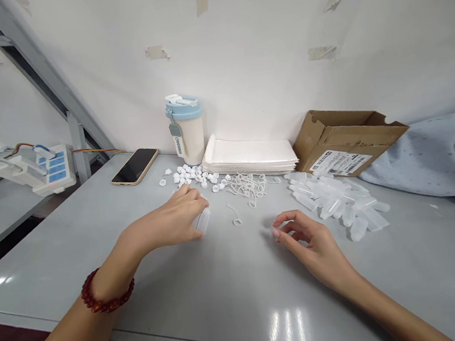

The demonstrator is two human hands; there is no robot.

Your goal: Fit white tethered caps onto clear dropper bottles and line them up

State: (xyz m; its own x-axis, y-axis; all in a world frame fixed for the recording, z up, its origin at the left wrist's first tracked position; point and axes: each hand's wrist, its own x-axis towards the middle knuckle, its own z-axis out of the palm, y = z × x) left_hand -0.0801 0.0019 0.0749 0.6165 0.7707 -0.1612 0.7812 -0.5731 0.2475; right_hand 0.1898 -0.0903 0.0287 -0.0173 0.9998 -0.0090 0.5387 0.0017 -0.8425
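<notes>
My left hand [176, 218] is closed around a clear plastic tube [203, 221], low over the grey table and just in front of a cluster of small white caps [189, 173]. My right hand [304, 241] hovers at centre right with its fingers curved and apart, nothing between them. A single white looped cord [236, 218] lies between the hands. Behind it is a tangle of similar cords [248, 185]. Beyond my right hand is a heap of translucent plastic tubes [340, 197].
Along the wall stand a phone [135, 167], a cream cup with a blue lid [190, 134], a stack of white padded envelopes [252, 154] and an open cardboard box [349, 140]. Light blue cloth [435, 156] lies at right. A power strip [56, 168] is at far left.
</notes>
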